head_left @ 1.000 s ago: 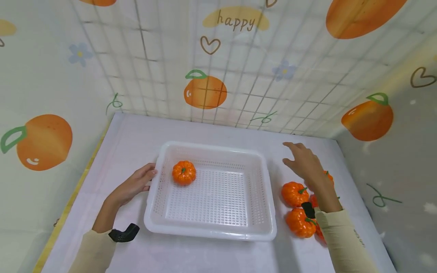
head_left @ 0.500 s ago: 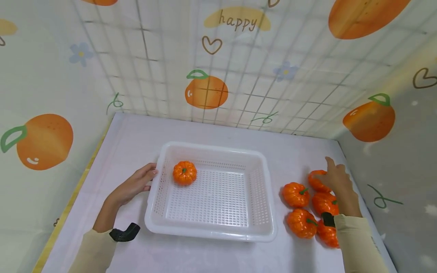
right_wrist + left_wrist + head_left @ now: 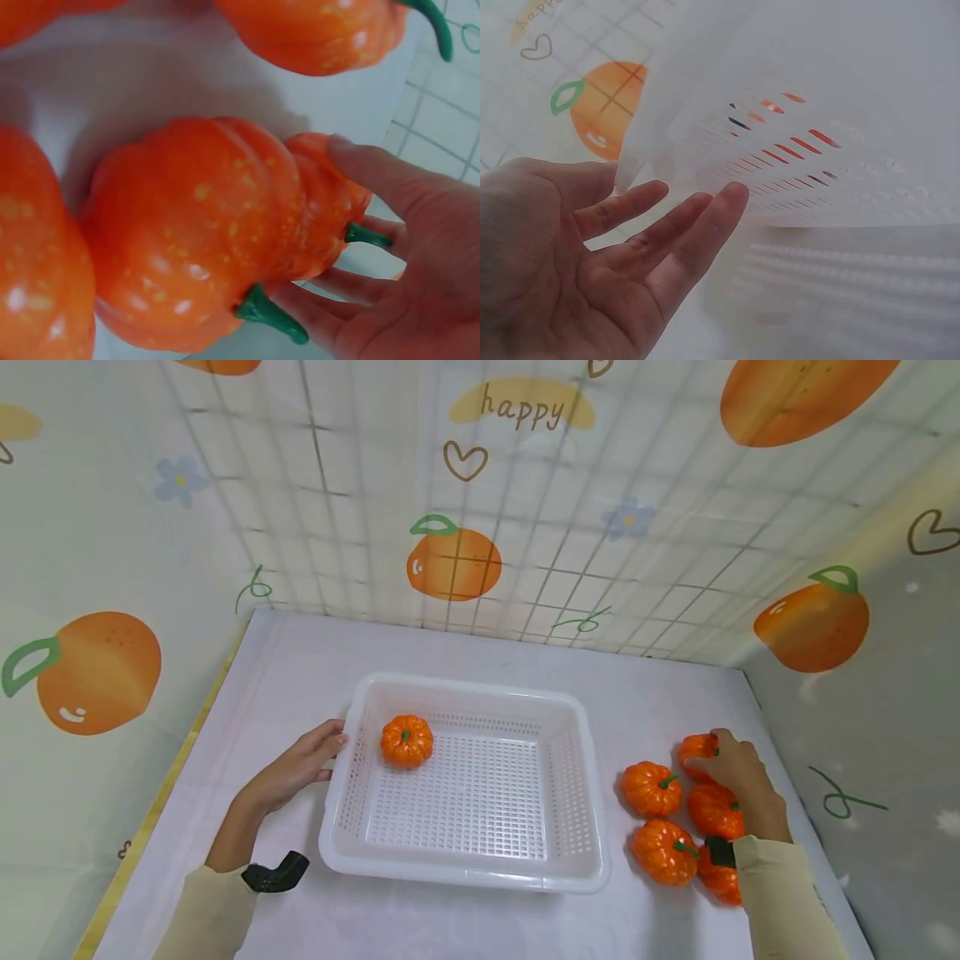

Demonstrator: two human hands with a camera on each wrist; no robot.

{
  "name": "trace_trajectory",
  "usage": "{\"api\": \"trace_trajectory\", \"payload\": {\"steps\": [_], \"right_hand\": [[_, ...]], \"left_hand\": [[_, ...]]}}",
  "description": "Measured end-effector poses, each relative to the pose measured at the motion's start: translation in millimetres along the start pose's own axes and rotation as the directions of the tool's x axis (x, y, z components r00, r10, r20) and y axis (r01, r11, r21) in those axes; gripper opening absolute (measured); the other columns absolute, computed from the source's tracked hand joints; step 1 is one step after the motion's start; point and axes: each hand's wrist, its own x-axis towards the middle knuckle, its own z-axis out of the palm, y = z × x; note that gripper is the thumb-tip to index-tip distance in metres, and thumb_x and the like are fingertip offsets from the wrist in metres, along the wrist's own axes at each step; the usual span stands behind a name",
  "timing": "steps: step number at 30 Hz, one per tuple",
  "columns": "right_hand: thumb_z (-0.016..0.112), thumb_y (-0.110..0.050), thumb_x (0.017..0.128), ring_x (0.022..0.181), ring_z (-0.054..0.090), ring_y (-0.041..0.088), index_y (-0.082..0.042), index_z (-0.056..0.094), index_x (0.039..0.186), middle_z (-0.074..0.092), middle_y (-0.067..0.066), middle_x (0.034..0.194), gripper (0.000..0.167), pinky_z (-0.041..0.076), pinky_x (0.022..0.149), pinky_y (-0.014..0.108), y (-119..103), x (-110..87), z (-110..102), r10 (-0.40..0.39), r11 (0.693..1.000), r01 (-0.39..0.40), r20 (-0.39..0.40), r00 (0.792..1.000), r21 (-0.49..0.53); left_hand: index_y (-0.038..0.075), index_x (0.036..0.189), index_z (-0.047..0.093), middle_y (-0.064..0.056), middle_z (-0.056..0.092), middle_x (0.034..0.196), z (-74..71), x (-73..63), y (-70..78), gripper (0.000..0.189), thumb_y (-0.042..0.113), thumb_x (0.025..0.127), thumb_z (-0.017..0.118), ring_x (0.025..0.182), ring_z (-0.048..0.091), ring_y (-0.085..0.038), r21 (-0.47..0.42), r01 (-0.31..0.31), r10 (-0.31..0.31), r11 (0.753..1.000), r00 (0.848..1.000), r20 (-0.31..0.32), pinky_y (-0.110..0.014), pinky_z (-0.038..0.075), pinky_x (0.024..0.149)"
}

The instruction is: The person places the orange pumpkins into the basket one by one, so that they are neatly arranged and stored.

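At the left end of a white plastic basket (image 3: 465, 878), my left hand (image 3: 296, 766) touches the rim. In the left wrist view its fingers (image 3: 697, 240) are loosely extended beside the perforated wall. One small orange pumpkin (image 3: 407, 742) with a green stem lies in the basket's far left corner. To the right of the basket, my right hand (image 3: 738, 768) grips the farthest pumpkin (image 3: 694, 752) of a group. The right wrist view shows the thumb on one side of this pumpkin (image 3: 319, 191) and fingers round the other; a larger-looking pumpkin (image 3: 195, 232) partly covers it.
Several more pumpkins stand close together right of the basket, among them a near one (image 3: 664, 852) and one by the basket's side (image 3: 651, 788). The right sleeve (image 3: 783, 893) partly covers the group. Printed cloth walls (image 3: 525, 568) border the white table (image 3: 465, 647).
My right hand has swung right from above the table beside the basket, then come down onto the farthest pumpkin, fingers closing round it. The left hand and the basket have stayed put.
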Motion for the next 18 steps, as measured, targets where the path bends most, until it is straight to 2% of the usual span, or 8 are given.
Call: {"api": "trace_trajectory", "payload": {"steps": [8, 14, 18], "right_hand": [[0.070, -0.039, 0.091, 0.112, 0.036, 0.055, 0.008, 0.018, 0.149, 0.026, 0.042, 0.132, 0.091, 0.038, 0.089, 0.074, -8, -4.7, -1, 0.034, 0.999, -0.033, -0.011, 0.999, 0.028], [0.073, -0.034, 0.090, 0.108, 0.039, 0.054, 0.012, 0.024, 0.145, 0.033, 0.042, 0.127, 0.086, 0.039, 0.093, 0.072, -24, -6.2, -9, -0.090, 0.996, 0.089, -0.110, 0.990, -0.018], [0.072, -0.032, 0.091, 0.107, 0.039, 0.054, 0.012, 0.025, 0.146, 0.034, 0.042, 0.125, 0.084, 0.040, 0.091, 0.071, -42, -12.2, -16, -0.140, 0.990, 0.134, -0.127, 0.982, -0.052]], "left_hand": [[0.009, 0.149, 0.036, -0.020, 0.045, 0.143, -0.4, 0.3, -0.4, 0.047, 0.032, 0.109, 0.041, 0.121, 0.053, -0.036, -0.027, -0.005, 0.006, 1.000, 1.000, 0.021, -0.048, 0.050, 0.098], [0.009, 0.148, 0.037, -0.020, 0.045, 0.143, -1.3, -0.4, 0.5, 0.046, 0.033, 0.109, 0.041, 0.121, 0.053, -0.037, -0.035, -0.002, 0.003, 0.999, 1.000, 0.020, -0.046, 0.051, 0.097], [0.009, 0.149, 0.037, -0.020, 0.045, 0.143, -0.7, -0.3, 0.9, 0.047, 0.033, 0.108, 0.041, 0.122, 0.053, -0.037, -0.028, 0.005, -0.004, 1.000, 1.000, 0.013, -0.047, 0.051, 0.098]]}}
